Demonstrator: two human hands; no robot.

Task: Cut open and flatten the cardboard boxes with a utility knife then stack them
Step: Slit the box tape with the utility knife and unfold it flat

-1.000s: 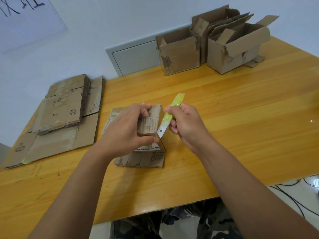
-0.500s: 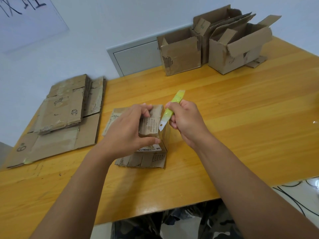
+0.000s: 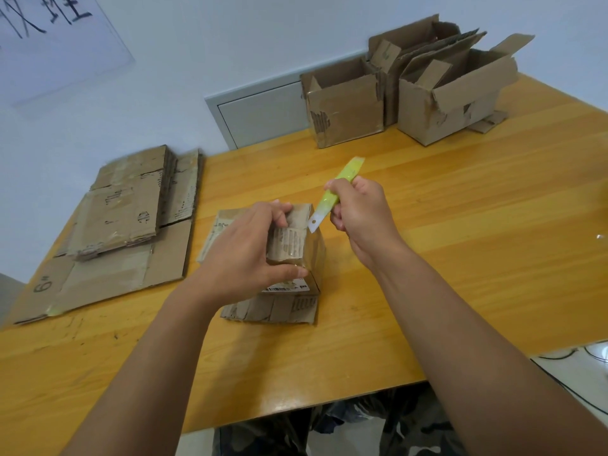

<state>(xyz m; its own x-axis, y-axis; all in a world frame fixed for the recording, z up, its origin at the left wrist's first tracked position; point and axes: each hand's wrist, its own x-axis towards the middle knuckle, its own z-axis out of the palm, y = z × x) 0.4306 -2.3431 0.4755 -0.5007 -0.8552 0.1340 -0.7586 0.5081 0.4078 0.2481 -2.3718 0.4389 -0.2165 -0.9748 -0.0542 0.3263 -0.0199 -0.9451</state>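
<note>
A small cardboard box [image 3: 297, 248] stands in the middle of the wooden table [image 3: 460, 245], with its lower flaps spread flat toward me. My left hand [image 3: 243, 255] grips the box from the left, fingers over its top and thumb on the near side. My right hand [image 3: 360, 213] holds a yellow-green utility knife [image 3: 332, 197], blade pointing down at the box's top right corner. A stack of flattened cardboard [image 3: 121, 225] lies at the left of the table.
Three open cardboard boxes [image 3: 345, 103] [image 3: 454, 97] [image 3: 411, 37] stand at the table's far right by the white wall. A grey wall panel [image 3: 260, 115] sits behind the table. Cables [image 3: 579, 373] lie on the floor at the right.
My right hand has drawn the knife up and away along the box's right edge, so the blade tip now sits at the top corner. My left hand has kept its grip.
</note>
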